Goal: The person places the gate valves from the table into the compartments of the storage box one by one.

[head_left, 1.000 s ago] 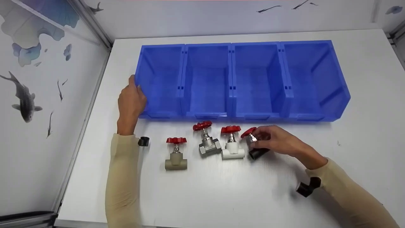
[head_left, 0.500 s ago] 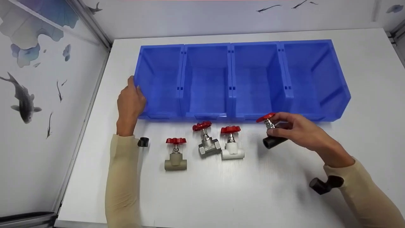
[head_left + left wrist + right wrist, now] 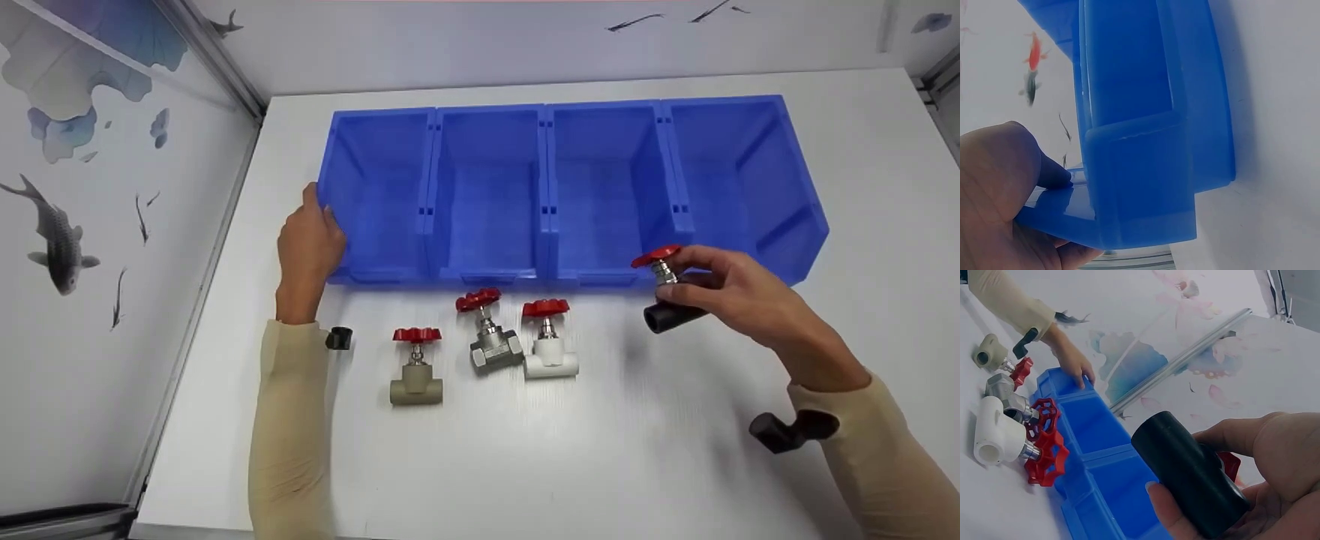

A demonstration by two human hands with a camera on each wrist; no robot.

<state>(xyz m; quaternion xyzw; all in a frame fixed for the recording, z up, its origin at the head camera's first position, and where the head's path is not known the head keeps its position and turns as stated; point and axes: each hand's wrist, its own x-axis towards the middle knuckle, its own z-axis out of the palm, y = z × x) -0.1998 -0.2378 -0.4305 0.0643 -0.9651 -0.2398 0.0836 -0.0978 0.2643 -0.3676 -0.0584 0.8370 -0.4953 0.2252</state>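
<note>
In the head view my right hand (image 3: 742, 292) pinches a black valve (image 3: 675, 315) with a red handwheel, held above the table before the right-hand bins. The right wrist view shows its black tube body (image 3: 1185, 472) between thumb and fingers, the wheel mostly hidden behind. My left hand (image 3: 309, 236) grips the left side wall of the row of blue bins (image 3: 487, 279); in the left wrist view the thumb (image 3: 1053, 171) lies over that wall, the fingers beneath. On the table stand a grey-brown valve (image 3: 417, 384), a metal valve (image 3: 495, 349) and a white valve (image 3: 551, 360), each with a red handwheel.
The blue bins form one joined row across the back of the white table (image 3: 480, 465). A white wall panel (image 3: 90, 300) with painted fish rises at the left, and another panel (image 3: 487, 45) stands behind the bins.
My right hand has lifted the black valve off the table from beside the white valve and carried it right and toward the bins. The left hand has stayed on the bin wall.
</note>
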